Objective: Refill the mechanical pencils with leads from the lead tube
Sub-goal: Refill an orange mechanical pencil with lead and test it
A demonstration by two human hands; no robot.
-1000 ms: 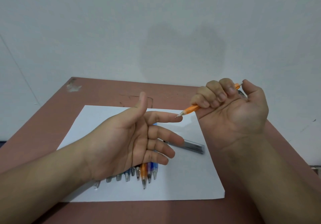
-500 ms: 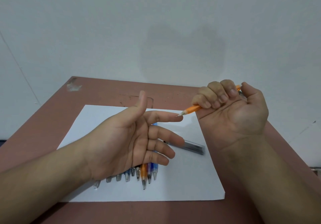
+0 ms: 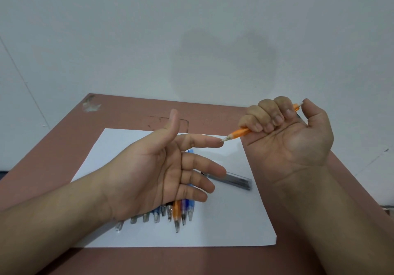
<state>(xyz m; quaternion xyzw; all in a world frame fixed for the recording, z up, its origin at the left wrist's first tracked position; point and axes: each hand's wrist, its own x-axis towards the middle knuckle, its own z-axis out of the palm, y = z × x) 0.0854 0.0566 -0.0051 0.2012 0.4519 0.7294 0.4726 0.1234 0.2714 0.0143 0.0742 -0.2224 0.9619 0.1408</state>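
- A plain pale wall (image 3: pixel 191 29) is rising behind a reddish-brown tabletop (image 3: pixel 132 112), where a white sheet of paper (image 3: pixel 230 227) is lying under the work.
- The right hand (image 3: pixel 292 138) is gripping a slim orange plastic mechanical pencil (image 3: pixel 238 133) in a closed fist, thumb pressing on the cap end above the fist, tip pointing out below it.
- The left hand (image 3: pixel 153 172) is staying flat and holding nothing, its index fingertip meeting the pencil's metal point.
- The clear dark lead tube (image 3: pixel 236 181) is lying on the paper below the fist, near the left fingertips.
- A row of other coloured mechanical pencils (image 3: pixel 170 213) is sitting under the left palm.
- Likely risks: any lead showing at the tip could be snapping against the finger; the point could be pricking skin; a loosening fist could be dropping the pencil onto the row and scattering it.
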